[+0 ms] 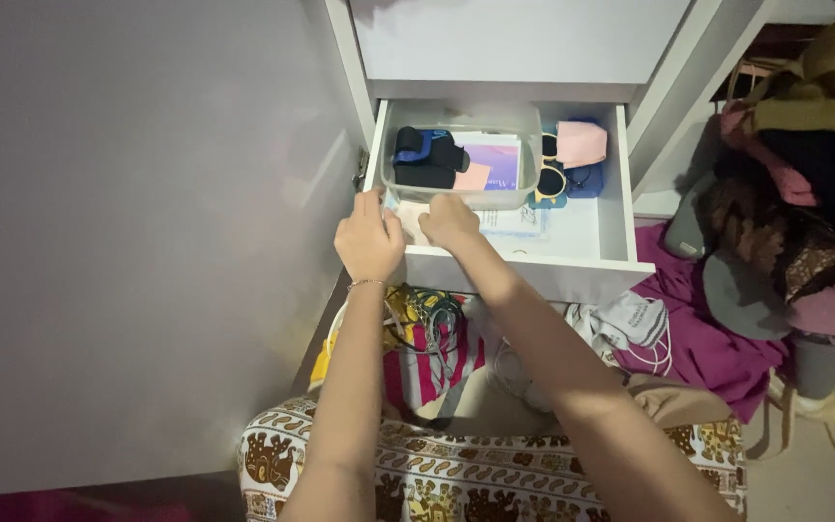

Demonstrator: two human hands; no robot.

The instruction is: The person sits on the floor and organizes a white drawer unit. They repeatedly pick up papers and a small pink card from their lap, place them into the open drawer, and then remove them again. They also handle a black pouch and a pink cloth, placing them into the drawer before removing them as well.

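- Patterned cloth with little elephants on it is closest, over the person's lap at the bottom.
- Two bare arms reach forward from there, up to an open white drawer.
- Just under the drawer front, on the floor, there is a heap of striped cloth and thin cords, and a white face mask a bit to the right.
- At the front left corner of the drawer, the left hand has its fingers curled down on the edge of a flat paper packet.
- Touching the same packet, just to the right, the right hand is bent over it too. Both hands look like they pinch it, but the fingertips are hidden, so I cannot be sure how tight.
- That packet lies flat on the drawer floor, long side going left to right, right under both hands. Each hand is about as near as the other.
- More flat papers lie beside it, to the right.
- Behind the hands sits a clear plastic box. Inside it are rolled dark socks, a pink piece, and a purple card.
- Right of the box, at the back, there are a pink cloth and dark blue things.
- Far right, outside the drawer, clothes are piled up high.
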